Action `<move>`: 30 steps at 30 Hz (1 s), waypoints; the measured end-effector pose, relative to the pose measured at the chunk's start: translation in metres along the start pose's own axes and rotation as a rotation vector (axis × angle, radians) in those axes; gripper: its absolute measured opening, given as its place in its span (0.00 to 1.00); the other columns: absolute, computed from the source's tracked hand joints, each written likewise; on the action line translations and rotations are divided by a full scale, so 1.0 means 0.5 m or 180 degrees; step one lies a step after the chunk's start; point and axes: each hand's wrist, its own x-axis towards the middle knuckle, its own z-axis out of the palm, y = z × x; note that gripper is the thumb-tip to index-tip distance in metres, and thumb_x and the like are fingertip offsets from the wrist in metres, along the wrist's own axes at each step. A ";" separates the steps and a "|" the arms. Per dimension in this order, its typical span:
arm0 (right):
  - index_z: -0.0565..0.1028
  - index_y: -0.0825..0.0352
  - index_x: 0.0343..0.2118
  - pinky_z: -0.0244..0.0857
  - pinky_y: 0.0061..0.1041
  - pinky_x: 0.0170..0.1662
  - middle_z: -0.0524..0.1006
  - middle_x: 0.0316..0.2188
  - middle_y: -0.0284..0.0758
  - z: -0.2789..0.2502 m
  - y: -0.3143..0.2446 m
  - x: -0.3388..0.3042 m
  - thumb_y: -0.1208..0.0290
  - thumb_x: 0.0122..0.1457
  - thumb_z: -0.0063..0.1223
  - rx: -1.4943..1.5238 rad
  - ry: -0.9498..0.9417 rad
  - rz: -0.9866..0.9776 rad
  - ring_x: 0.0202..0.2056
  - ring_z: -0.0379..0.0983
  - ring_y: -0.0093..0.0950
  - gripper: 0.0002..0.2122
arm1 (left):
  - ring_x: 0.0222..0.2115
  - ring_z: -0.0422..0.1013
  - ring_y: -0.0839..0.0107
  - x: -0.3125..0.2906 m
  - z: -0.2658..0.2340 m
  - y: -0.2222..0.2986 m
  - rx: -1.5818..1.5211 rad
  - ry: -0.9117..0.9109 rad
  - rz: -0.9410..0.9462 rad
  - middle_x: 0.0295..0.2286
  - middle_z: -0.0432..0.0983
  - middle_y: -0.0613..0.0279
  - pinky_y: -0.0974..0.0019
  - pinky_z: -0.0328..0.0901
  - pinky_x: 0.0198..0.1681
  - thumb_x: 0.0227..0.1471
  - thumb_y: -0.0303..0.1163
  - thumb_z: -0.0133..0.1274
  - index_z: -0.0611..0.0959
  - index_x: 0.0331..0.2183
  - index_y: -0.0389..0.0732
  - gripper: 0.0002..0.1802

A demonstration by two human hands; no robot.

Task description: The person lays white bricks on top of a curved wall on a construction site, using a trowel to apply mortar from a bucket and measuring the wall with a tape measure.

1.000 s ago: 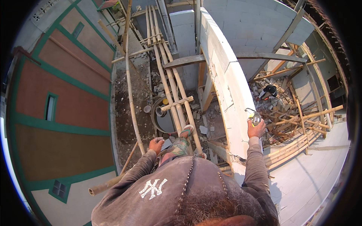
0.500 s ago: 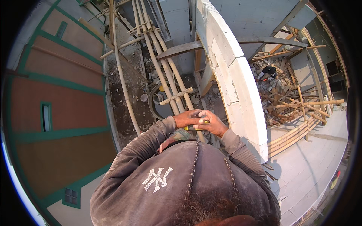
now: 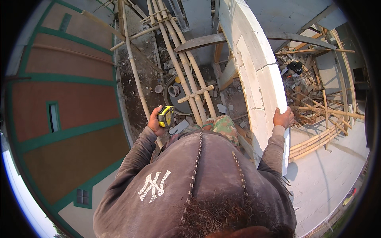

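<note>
A yellow-and-black tape measure (image 3: 166,116) is held up in my left hand (image 3: 155,121), its fingers closed around the case, over the ground left of my body. No drawn-out blade shows. My right hand (image 3: 283,118) grips the top edge of a wall of pale blocks (image 3: 260,89), with the fingers bent over it. That wall runs away from me just right of my body, and a dark joint line crosses its top beyond the hand.
Below, bamboo poles (image 3: 183,59) lashed with crosspieces run away from me. A round tub (image 3: 179,95) with buckets sits among rubble. Left stands a brown building with green bands (image 3: 75,101). Right of the wall, a person (image 3: 293,68) is amid debris and bamboo framing (image 3: 313,142).
My hands, together around the tape measure before, have parted. The left moved left with it, and the right went over to the wall's top. My view shifted slightly.
</note>
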 end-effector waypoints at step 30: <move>0.77 0.73 0.46 0.69 0.26 0.46 0.80 0.36 0.36 0.034 -0.687 0.105 0.70 0.60 0.61 0.3508 -0.1372 -0.0669 0.39 0.76 0.25 0.15 | 0.39 0.69 0.75 0.395 0.394 0.471 0.3328 -0.0948 0.1570 0.38 0.75 0.61 0.67 0.66 0.44 0.60 0.46 0.58 0.76 0.48 0.34 0.26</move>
